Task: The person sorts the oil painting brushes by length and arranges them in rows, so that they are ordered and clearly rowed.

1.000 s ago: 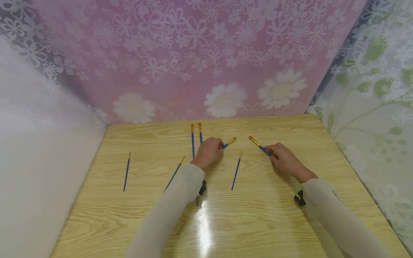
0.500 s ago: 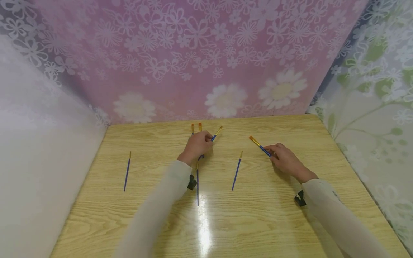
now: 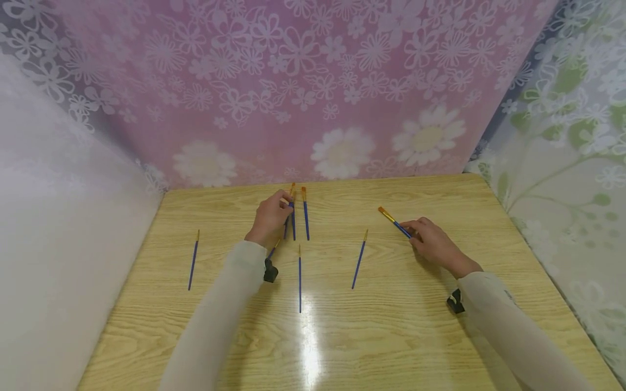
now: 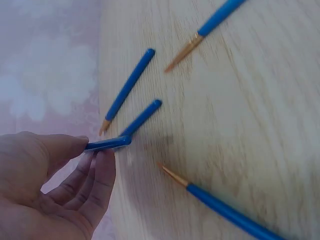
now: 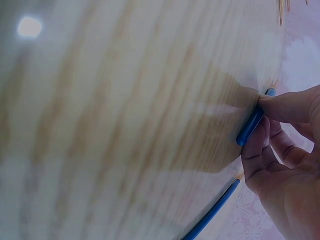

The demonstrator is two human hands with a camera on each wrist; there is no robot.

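My left hand (image 3: 270, 215) is over the back middle of the table, thumb and fingers pinching a blue-handled paintbrush (image 4: 107, 144). Right beside that brush, partly covered by it, lies another paintbrush (image 4: 145, 116). A flat-tipped paintbrush (image 3: 306, 214) lies just to their right, bristles toward the back. On the right side, my right hand (image 3: 437, 247) pinches the blue handle of a wider paintbrush (image 3: 393, 220); its orange bristles point back and left. The right wrist view shows the end of this handle (image 5: 252, 122) between thumb and fingers.
Thin paintbrushes lie apart on the wooden table (image 3: 415, 336): one at the left (image 3: 193, 260), one in the middle (image 3: 300, 282), one nearer the right hand (image 3: 359, 260). Another brush (image 3: 274, 248) is partly hidden by my left wrist. Flowered cloth (image 3: 269, 108) hangs behind the table.
My left hand has carried its paintbrush leftward, past the flat-tipped brush to the left of the back pair. The right hand and its brush have stayed in place.
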